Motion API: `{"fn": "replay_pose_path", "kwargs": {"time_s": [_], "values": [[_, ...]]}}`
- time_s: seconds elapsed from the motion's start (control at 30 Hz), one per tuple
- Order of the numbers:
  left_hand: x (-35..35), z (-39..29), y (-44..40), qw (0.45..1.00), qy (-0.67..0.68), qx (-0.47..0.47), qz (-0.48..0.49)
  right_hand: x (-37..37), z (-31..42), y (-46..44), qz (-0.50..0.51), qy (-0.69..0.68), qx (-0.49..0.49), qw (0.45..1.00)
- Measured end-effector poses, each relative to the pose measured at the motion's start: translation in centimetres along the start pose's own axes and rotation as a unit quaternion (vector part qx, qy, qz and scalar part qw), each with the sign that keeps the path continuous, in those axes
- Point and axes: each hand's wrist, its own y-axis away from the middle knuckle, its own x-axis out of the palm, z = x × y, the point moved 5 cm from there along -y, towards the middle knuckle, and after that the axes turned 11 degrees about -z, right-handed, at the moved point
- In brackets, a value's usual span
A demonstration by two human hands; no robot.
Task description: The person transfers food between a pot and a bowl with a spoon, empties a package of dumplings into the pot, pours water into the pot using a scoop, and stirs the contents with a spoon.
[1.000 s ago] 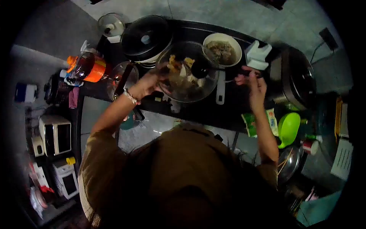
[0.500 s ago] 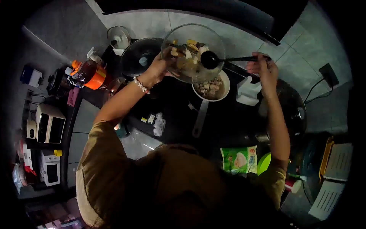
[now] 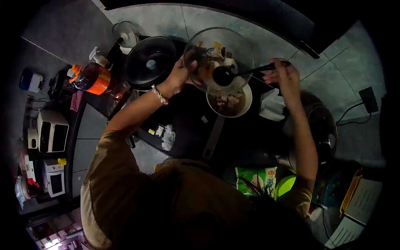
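Observation:
My left hand (image 3: 179, 75) grips the left rim of a clear glass bowl (image 3: 243, 43) that holds yellow, white and dark pieces of food. The bowl is held up over a light pan (image 3: 249, 102) with food and liquid in it, covering part of the pan's far side. My right hand (image 3: 283, 73) is closed round the handle of a black ladle (image 3: 223, 76). The ladle's head sits over the food in the glass bowl, near its lower edge. The pan's handle (image 3: 213, 137) points toward my body.
A lidded black pan (image 3: 151, 60) stands at the left, beside an orange-labelled bottle (image 3: 93, 78). A white holder (image 3: 273, 105) and a dark cooker (image 3: 323, 129) are at the right. Nearer me lie a green packet (image 3: 256, 179) and a green scoop (image 3: 286, 184).
The view has shifted. The glass bowl has been lifted from the counter to over the light pan. My right hand, blurred at first, now holds the ladle, whose head has dipped lower in the bowl.

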Motion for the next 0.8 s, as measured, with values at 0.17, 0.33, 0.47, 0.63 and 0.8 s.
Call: {"fn": "replay_pose_path", "kwargs": {"time_s": [0.17, 0.33, 0.47, 0.63, 0.8], "values": [[-0.2, 1.7, -1.6, 1.000, -0.008, 0.024, 0.007, 1.2, -2.0, -0.1, 0.035, 0.032, -0.012, 0.999], [0.2, 2.6, -3.3, 0.997, -0.007, 0.076, -0.003, 0.9, -3.1, -0.4, 0.049, 0.039, -0.070, 0.996], [0.7, 2.6, -3.8, 0.997, -0.013, 0.082, 0.002, 0.4, -3.5, -0.6, 0.038, 0.040, -0.079, 0.995], [0.8, 3.2, -4.2, 0.997, -0.007, 0.076, 0.019, -0.9, -3.7, -1.3, -0.005, 0.030, -0.065, 0.997], [0.8, 4.0, -4.6, 0.994, -0.002, 0.107, 0.023, -0.9, -4.6, -1.3, 0.013, 0.010, -0.060, 0.998]]}}
